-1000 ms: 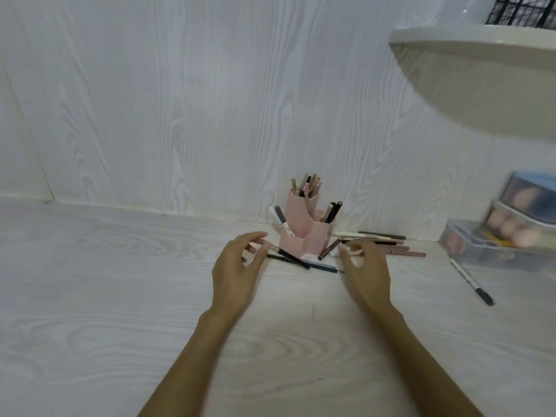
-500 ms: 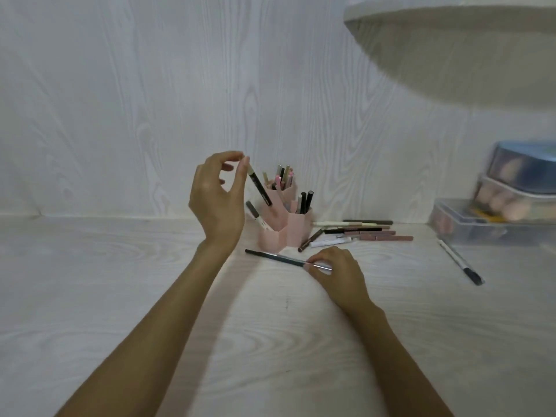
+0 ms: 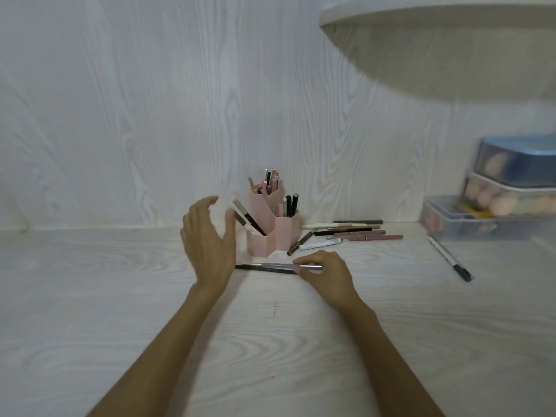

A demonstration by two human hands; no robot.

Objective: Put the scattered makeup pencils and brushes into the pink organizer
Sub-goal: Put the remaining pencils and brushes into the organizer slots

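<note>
- My left hand (image 3: 210,245) is raised just left of the pink organizer (image 3: 272,233), fingers spread loosely and thumb held apart; nothing is in it and it touches nothing.
- My right hand (image 3: 326,275) is low on the table (image 3: 90,296), fingertips (image 3: 301,261) pinched together on the silver end of a long dark brush (image 3: 267,267) that lies flat in front of the organizer.
- The brush's dark handle runs left from my fingers toward the base of my left hand; it seems to rest on the tabletop.
- The organizer stands upright near the back wall (image 3: 120,115), made of joined hexagonal compartments at different heights.
- Its tallest rear compartment holds a bunch of pencils (image 3: 267,183), pink and tan ones among them; the right compartment holds black ones (image 3: 290,204); the low front-left compartment has a few pens (image 3: 246,218) leaning out to the left.
- A cluster of loose pencils (image 3: 352,233) lies on the table just right of the organizer, mostly lined up side by side, one dark one angled against its base.
- One more black-tipped white pencil (image 3: 448,260) lies well apart to the right, near stacked clear boxes (image 3: 496,206) of sponges.
</note>
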